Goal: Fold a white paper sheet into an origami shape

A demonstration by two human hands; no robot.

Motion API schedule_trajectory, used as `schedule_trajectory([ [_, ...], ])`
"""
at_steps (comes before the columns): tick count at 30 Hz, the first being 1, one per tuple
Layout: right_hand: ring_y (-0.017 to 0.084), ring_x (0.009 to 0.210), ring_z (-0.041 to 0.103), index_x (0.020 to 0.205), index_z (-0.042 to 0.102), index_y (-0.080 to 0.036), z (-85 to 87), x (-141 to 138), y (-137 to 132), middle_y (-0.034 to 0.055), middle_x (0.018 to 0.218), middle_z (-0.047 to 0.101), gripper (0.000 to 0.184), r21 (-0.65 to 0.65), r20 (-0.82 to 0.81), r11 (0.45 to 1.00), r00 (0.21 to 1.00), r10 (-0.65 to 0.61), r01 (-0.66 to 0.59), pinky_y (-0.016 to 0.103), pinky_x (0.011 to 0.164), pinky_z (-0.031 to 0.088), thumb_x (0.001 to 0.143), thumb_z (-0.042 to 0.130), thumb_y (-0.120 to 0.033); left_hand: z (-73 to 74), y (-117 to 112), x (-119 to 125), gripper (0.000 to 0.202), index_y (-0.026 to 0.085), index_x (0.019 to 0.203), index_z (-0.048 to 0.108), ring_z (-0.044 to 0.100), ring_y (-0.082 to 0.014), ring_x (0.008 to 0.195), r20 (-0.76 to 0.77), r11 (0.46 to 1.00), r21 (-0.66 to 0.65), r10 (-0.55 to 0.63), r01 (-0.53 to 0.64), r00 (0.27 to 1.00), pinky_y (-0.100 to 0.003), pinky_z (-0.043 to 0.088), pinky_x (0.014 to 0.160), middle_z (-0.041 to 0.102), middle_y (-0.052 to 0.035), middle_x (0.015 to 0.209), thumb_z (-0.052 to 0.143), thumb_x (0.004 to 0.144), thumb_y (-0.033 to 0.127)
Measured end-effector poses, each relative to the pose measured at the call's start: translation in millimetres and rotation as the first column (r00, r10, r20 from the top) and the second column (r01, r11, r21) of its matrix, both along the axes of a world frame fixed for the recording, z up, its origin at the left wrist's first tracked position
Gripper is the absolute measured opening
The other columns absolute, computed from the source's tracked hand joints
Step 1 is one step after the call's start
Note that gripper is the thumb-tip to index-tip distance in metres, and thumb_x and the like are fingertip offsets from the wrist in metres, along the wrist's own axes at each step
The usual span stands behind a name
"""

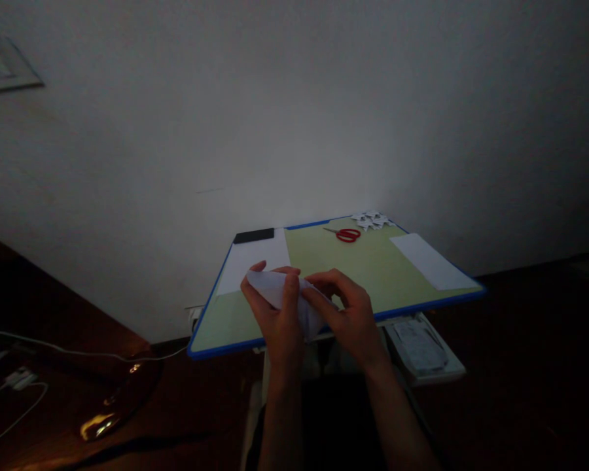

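A folded sheet of white paper is held up above the near edge of the small table. My left hand grips it from the left, thumb across its face and fingers behind. On its right side, my right hand pinches the paper between thumb and fingers. Part of the sheet hangs below, between the two hands. Beyond them, red-handled scissors lie on the tabletop, apart from both hands. Several small folded white paper pieces sit at the far right corner. The fine folds are too dim to make out.
The pale green tabletop has a blue rim and stands by the wall. A white sheet lies at its left, under a dark flat object. Another white sheet lies right. Below is an open drawer; a white cable runs left.
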State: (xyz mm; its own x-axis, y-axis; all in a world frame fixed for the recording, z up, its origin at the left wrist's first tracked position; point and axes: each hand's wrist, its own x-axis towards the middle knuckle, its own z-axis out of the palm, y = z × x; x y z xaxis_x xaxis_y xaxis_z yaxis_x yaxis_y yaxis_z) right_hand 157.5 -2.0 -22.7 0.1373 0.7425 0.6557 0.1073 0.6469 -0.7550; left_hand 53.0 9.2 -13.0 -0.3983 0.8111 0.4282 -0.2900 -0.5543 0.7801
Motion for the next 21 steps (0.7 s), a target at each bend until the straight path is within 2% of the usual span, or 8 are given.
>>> schedule_trajectory([
  [6,0.015,0.08,0.066,0.095,0.077,-0.025,0.8,0.4,-0.6,-0.001,0.088,0.073,0.003,0.003,-0.041,1.0,0.999,0.025,-0.025,0.029,0.07,0.049,0.096,0.079,-0.024,0.5,-1.7,2.1,0.058,0.027,0.132,0.046,0.072,-0.0165,0.084,-0.081,1.0,0.007,0.017,-0.016,0.997,-0.027,0.061,0.077,0.074,-0.0026,0.101,0.084,0.09,0.039],
  [9,0.015,0.082,0.067,0.106,0.078,-0.027,0.4,2.7,-0.8,-0.0008,0.092,0.073,0.011,-0.018,-0.065,0.998,0.996,0.056,-0.057,0.029,0.071,0.051,0.096,0.078,-0.022,0.7,-2.8,2.2,0.058,0.027,0.133,0.046,0.071,-0.0163,0.083,-0.087,0.999,0.01,-0.03,0.031,0.996,-0.027,0.06,0.076,0.074,-0.0025,0.101,0.083,0.091,0.042],
  [12,0.015,0.085,0.066,0.118,0.079,-0.032,0.1,6.3,-0.7,-0.0003,0.097,0.072,0.024,0.052,0.01,0.996,0.997,0.078,-0.078,0.028,0.072,0.053,0.099,0.075,-0.019,-0.1,-3.0,0.2,0.061,0.028,0.134,0.045,0.07,-0.016,0.082,-0.076,0.996,0.032,-0.083,0.085,0.994,-0.027,0.059,0.075,0.073,-0.0022,0.102,0.084,0.09,0.044],
  [15,0.015,0.088,0.066,0.119,0.08,-0.034,-0.3,10.1,-0.4,0.0005,0.1,0.071,0.026,0.084,0.079,0.991,0.992,0.098,-0.105,0.028,0.074,0.054,0.099,0.074,-0.018,-1.8,-1.9,-3.7,0.06,0.028,0.135,0.045,0.07,-0.0165,0.084,-0.071,0.991,0.046,-0.119,0.122,0.99,-0.029,0.058,0.078,0.073,-0.0027,0.104,0.083,0.09,0.042],
  [21,0.016,0.085,0.065,0.11,0.079,-0.03,-1.3,18.3,-0.4,0.0007,0.097,0.07,0.017,0.035,0.042,0.994,0.994,0.104,-0.106,0.029,0.072,0.053,0.097,0.077,-0.02,-6.5,0.2,-15.5,0.06,0.028,0.138,0.049,0.07,-0.0185,0.085,-0.012,0.933,0.072,-0.354,0.354,0.935,-0.03,0.057,0.076,0.075,-0.0038,0.108,0.078,0.087,0.039],
])
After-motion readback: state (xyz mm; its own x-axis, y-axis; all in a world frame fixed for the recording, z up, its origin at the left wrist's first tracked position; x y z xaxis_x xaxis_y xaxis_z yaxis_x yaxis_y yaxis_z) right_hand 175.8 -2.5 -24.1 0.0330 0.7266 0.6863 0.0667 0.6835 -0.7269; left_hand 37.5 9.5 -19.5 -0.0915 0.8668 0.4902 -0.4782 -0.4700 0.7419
